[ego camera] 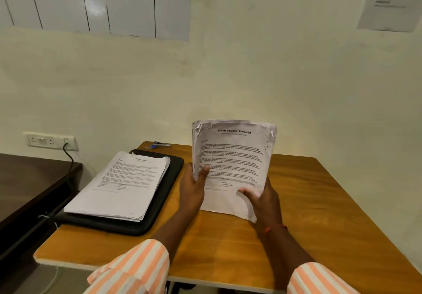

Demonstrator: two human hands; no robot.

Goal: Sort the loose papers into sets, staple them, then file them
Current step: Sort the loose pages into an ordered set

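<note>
Gripping a sheaf of papers (pixel 233 156) upright over the wooden table (pixel 319 213): left hand (pixel 193 186) clamps its left edge, thumb in front; right hand (pixel 262 199) holds the lower right corner. Second paper stack (pixel 123 179) lies on a black folder (pixel 159 202) at left; stapler (pixel 159 144) behind it by the cream wall (pixel 251 76)

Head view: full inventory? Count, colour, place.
Sheaf of white printed papers: 1, white, upright above desk, held
Flat stack of white papers: 1, white, on folder
Black zip folder: 1, black, desk's left
Blue-and-silver stapler: 1, blue-silver, desk's far edge
Brown wooden desk: 1, brown, centre
Dark side table: 1, dark, left
White wall socket: 1, white, left wall
Whiteboard: 1, white, upper-left wall
Left hand: 1, grips sheaf's left edge
Right hand: 1, grips sheaf's lower right
</note>
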